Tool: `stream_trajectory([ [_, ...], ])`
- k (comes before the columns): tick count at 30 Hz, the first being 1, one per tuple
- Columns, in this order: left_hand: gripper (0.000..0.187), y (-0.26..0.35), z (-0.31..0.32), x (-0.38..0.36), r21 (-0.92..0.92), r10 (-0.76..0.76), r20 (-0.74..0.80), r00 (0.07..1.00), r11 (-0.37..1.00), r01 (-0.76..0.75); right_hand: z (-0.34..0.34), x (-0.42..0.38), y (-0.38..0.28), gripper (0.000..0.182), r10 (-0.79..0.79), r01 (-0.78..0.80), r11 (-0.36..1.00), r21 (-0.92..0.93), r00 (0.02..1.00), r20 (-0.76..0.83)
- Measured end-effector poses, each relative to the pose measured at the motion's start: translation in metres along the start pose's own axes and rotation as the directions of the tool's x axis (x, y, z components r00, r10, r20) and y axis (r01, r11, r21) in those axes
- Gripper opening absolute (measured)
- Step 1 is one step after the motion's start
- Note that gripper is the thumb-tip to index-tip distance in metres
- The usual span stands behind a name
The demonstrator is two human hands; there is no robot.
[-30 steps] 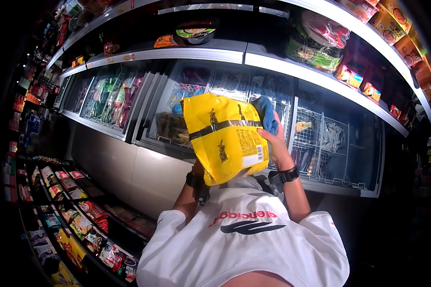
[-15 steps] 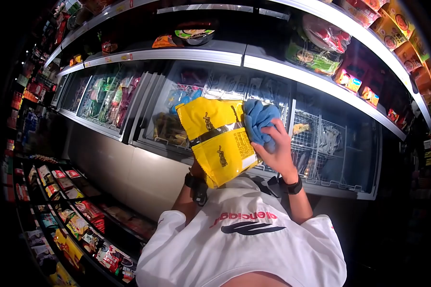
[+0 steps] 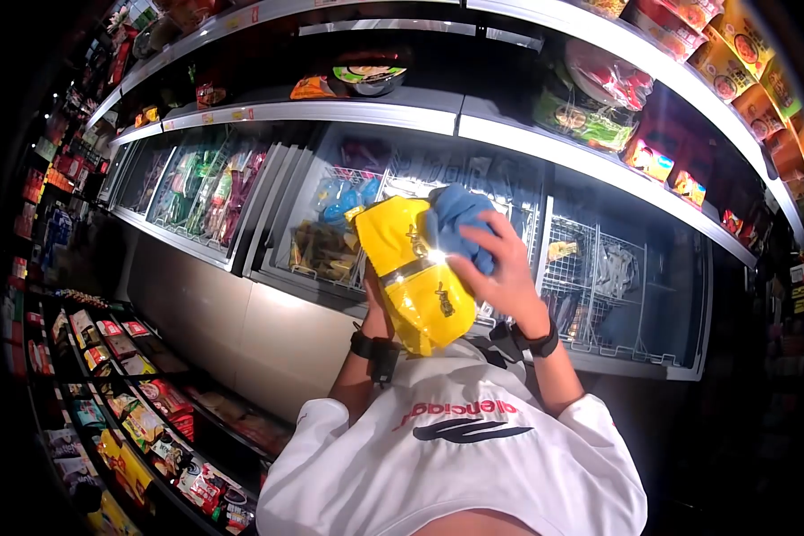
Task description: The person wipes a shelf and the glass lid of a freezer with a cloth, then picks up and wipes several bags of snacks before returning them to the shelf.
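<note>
Right hand [image 3: 500,277] presses blue cloth [image 3: 460,219] onto yellow snack bag [image 3: 415,286]; left hand, behind the bag, grip cannot be judged. Freezer [image 3: 598,295] behind.

glass freezer lids [image 3: 330,210] shut just behind the yellow bag [image 3: 415,286], shelf edge [image 3: 393,112] overhanging above

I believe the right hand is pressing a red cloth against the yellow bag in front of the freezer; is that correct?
Not quite: the cloth is blue, not red, as the head view shows. The rest holds: the right hand presses it against the yellow bag in front of the freezer.
</note>
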State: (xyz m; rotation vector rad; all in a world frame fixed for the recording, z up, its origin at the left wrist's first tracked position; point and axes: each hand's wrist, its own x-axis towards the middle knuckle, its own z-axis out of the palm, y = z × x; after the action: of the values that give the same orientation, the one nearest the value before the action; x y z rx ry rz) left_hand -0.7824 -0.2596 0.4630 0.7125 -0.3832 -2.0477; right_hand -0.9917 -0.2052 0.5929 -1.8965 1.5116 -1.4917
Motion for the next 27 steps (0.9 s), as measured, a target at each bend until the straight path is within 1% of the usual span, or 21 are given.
stream_trajectory([
  [2, 0.067, -0.003, 0.0, 0.002, -0.014, 0.001, 0.005, 1.0, 1.0, -0.001, 0.007, 0.004, 0.015, 0.035, 0.09, -0.091, 0.995, -0.032, 0.996, -0.022],
  [3, 0.067, -0.004, 0.001, 0.002, -0.017, 0.005, 0.011, 1.0, 1.0, -0.005, 0.009, 0.004, 0.017, 0.035, 0.11, -0.11, 0.992, -0.061, 0.994, -0.013],
  [7, 0.068, -0.004, 0.002, 0.005, -0.029, 0.014, 0.021, 1.0, 0.999, -0.014, 0.008, -0.007, 0.014, 0.034, 0.01, -0.009, 0.997, -0.082, 1.0, 0.014],
  [10, 0.068, 0.0, 0.002, 0.007, -0.04, 0.021, 0.023, 1.0, 0.999, -0.02, 0.001, -0.031, 0.013, 0.033, 0.027, -0.022, 0.997, -0.075, 0.998, 0.062],
  [11, 0.068, 0.002, 0.001, 0.006, -0.042, 0.026, 0.022, 0.999, 0.999, -0.025, 0.001, -0.041, 0.015, 0.033, 0.007, -0.005, 0.999, -0.047, 0.999, 0.042],
  [14, 0.069, 0.008, 0.0, 0.006, -0.051, 0.032, 0.02, 0.999, 0.998, -0.031, -0.005, -0.058, 0.01, 0.033, 0.021, -0.024, 0.999, 0.027, 0.996, 0.082],
  [15, 0.069, 0.01, -0.001, 0.006, -0.05, 0.035, 0.03, 0.999, 0.998, -0.033, -0.008, -0.061, 0.006, 0.033, 0.033, -0.035, 0.999, 0.016, 0.991, 0.129],
  [16, 0.069, 0.011, 0.002, 0.006, -0.069, 0.021, -0.005, 1.0, 0.997, -0.021, -0.01, -0.062, 0.002, 0.032, 0.006, -0.003, 1.0, -0.022, 0.991, 0.136],
  [18, 0.069, 0.012, 0.002, 0.005, -0.048, 0.012, 0.0, 1.0, 0.999, -0.012, -0.008, -0.064, -0.002, 0.031, -0.001, 0.006, 0.999, -0.035, 0.993, 0.119],
  [21, 0.069, 0.01, 0.003, 0.003, -0.01, -0.007, 0.01, 1.0, 1.0, 0.007, 0.0, -0.056, -0.007, 0.033, 0.039, -0.037, 0.999, -0.026, 0.997, 0.064],
  [22, 0.069, 0.01, 0.003, 0.002, 0.003, -0.016, 0.012, 1.0, 1.0, 0.016, 0.002, -0.05, -0.004, 0.034, 0.006, -0.004, 0.999, -0.046, 0.999, 0.042],
  [25, 0.069, 0.008, 0.004, -0.001, 0.057, -0.038, 0.011, 0.999, 0.998, 0.037, 0.01, -0.027, -0.005, 0.032, 0.062, -0.064, 0.995, -0.082, 0.998, -0.023],
  [27, 0.069, 0.004, 0.004, -0.002, 0.075, -0.054, 0.013, 0.998, 0.996, 0.053, 0.012, -0.008, -0.009, 0.031, 0.049, -0.051, 0.992, -0.112, 0.999, -0.023],
])
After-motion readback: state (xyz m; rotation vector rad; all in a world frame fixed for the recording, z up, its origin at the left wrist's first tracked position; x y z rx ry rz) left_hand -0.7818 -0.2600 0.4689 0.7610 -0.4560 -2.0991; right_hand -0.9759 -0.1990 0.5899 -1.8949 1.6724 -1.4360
